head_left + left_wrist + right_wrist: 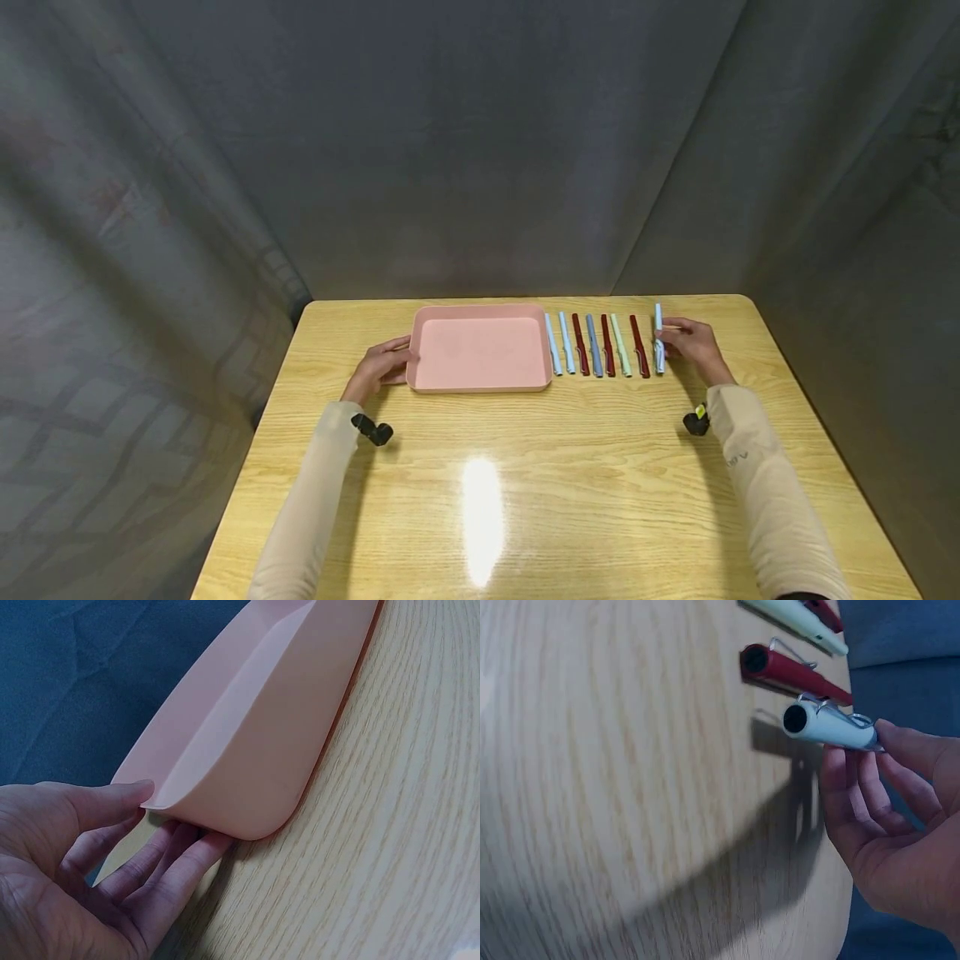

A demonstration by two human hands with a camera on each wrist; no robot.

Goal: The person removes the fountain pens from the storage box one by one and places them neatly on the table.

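A pink tray sits empty at the table's middle back. My left hand holds its left edge, thumb on the rim and fingers under it; the left wrist view shows the tray and my fingers beneath its corner. Several pens lie in a row right of the tray: light blue, dark red and pale green. My right hand pinches the rightmost light blue pen, lifted off the wood. In the right wrist view that pen casts a shadow below, beside a dark red pen.
The wooden table has bare surface toward me, with a glare spot near the front. Grey curtain surrounds the table on all sides. Black wrist cameras sit on both forearms.
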